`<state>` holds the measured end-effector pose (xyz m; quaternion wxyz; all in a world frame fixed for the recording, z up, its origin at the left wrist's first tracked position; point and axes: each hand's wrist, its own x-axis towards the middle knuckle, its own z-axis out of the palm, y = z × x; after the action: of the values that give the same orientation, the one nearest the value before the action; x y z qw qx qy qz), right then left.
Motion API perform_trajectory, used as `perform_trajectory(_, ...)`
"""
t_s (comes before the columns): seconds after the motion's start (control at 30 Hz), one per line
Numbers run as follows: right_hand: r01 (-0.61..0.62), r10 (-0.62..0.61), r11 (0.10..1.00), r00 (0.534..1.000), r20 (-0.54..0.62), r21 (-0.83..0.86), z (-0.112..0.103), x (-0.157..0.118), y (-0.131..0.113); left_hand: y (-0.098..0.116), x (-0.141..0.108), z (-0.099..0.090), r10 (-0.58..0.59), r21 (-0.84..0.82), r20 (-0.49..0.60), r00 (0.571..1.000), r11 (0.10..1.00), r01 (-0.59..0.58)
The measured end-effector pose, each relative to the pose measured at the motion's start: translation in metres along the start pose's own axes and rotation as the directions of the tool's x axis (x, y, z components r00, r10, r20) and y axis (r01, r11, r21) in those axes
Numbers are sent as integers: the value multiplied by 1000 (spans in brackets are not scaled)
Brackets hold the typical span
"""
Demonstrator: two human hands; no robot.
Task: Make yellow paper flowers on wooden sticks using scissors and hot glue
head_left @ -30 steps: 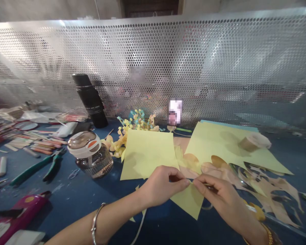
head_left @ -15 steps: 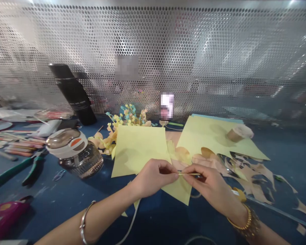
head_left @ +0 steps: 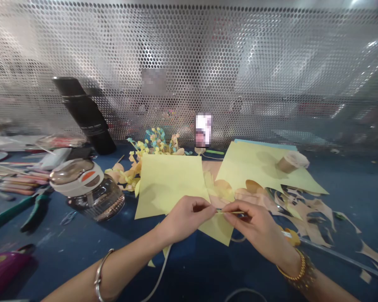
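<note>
Pinching a thin yellow strip (head_left: 231, 212) at chest-close range, both hands narrow: left hand (head_left: 185, 220) on its left end, right hand (head_left: 250, 222) on its right, fingertips nearly meeting. Strip sits over a yellow paper corner (head_left: 217, 230), near the table (head_left: 349, 184) edge. Yellow sheet (head_left: 168, 184) lies just left and far; cut tan scraps (head_left: 308, 216) spread right.

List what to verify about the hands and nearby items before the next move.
Right hand pinching the thin yellow strip: ok.
Left hand holding that strip: cannot tell, its fingers hide the end.
Cut paper scraps away from the right hand: not ok, they lie just beside it.
Green-handled pliers away from the hands: ok.
Yellow paper sheet lying flat: ok.
</note>
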<state>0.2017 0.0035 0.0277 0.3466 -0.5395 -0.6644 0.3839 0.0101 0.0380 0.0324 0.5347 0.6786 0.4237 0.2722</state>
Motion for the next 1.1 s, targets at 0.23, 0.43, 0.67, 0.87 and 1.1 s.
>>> perform_trajectory(0.23, 12, -12, 1000, 1000, -10, -3, 2, -1, -2, -2, 0, 2, -20, 2, 0, 1000, 1000, 20)
perform_trajectory(0.43, 2, -2, 1000, 1000, 12, -10, 1, 0, 1, 0, -1, 2, -6, 17, -18, 1000, 1000, 7)
perform_trajectory(0.67, -24, 25, 999, 998, 52, -23, 0, 0, 1, 1, -3, 1, 7, 43, -42, 999, 999, -5)
perform_trajectory(0.87, -13, 12, 1000, 999, 45, 21, 2, -1, -2, -1, -4, 2, 5, 35, -57, 998, 999, -3)
perform_trajectory(1.1, -16, 14, 998, 1000, 27, 61, 3, -1, 0, 0, -2, 2, -17, 34, -38, 999, 999, 18)
